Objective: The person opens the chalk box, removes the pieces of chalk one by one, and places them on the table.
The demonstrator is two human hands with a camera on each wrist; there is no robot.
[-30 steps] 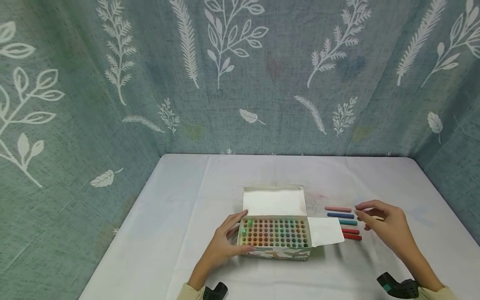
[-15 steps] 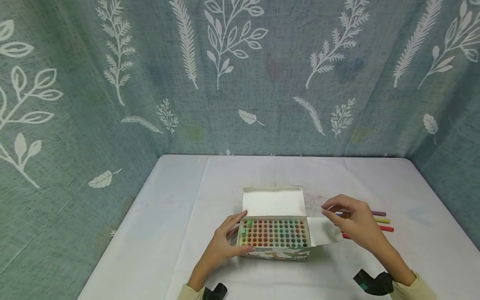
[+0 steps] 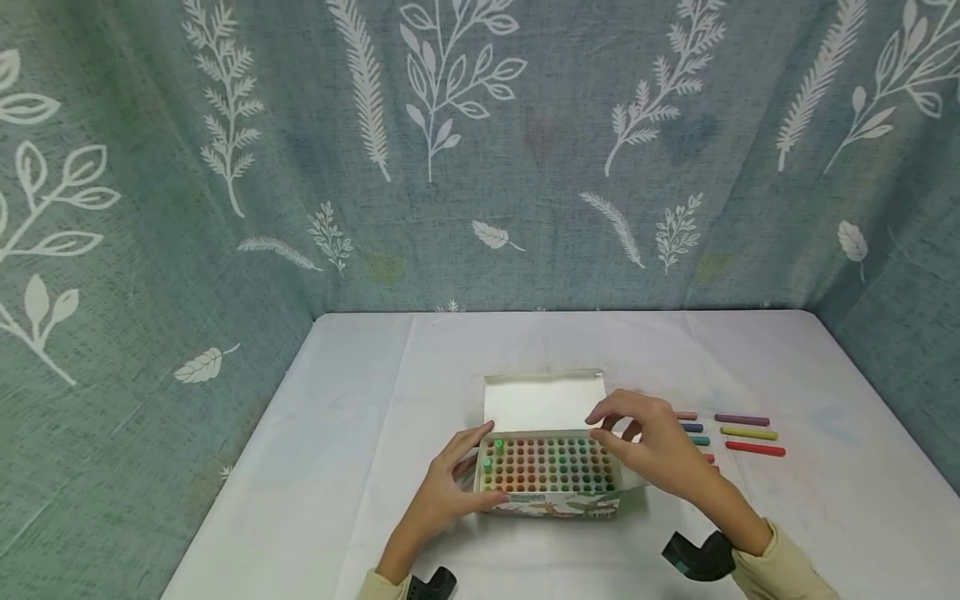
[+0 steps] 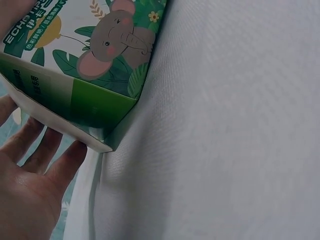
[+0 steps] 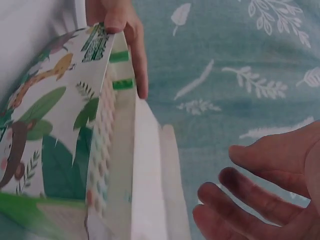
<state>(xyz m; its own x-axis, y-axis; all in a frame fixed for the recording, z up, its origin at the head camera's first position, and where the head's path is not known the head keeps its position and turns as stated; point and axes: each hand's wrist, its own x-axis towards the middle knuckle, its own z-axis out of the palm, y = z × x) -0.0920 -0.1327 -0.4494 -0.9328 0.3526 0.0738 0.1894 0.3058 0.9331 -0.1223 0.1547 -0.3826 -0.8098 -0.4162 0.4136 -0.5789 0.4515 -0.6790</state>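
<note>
A cardboard box point(image 3: 555, 506) with animal prints stands on the white-covered table, its lid point(image 3: 542, 400) raised at the back. Its tray has rows of round holes, stained in many colours; two green sticks point(image 3: 499, 447) stand at the left end. My left hand point(image 3: 442, 490) grips that end, thumb at the front corner and fingers behind. In the left wrist view, fingertips press the end flap beside the printed elephant point(image 4: 117, 40). My right hand point(image 3: 652, 437) hovers over the box's right end. In the right wrist view its thumb and fingers point(image 5: 220, 200) are apart, with nothing between them.
Right of the box lie a purple stick point(image 3: 742, 420), a yellow stick point(image 3: 748, 433) and a red stick point(image 3: 755, 448). More coloured sticks lie left of these, partly behind my right hand. A leaf-patterned curtain point(image 3: 450, 250) encloses the table's back and sides.
My right hand has moved left from beside the loose sticks to over the box's right end, uncovering the purple, yellow and red sticks. My left hand stays on the box.
</note>
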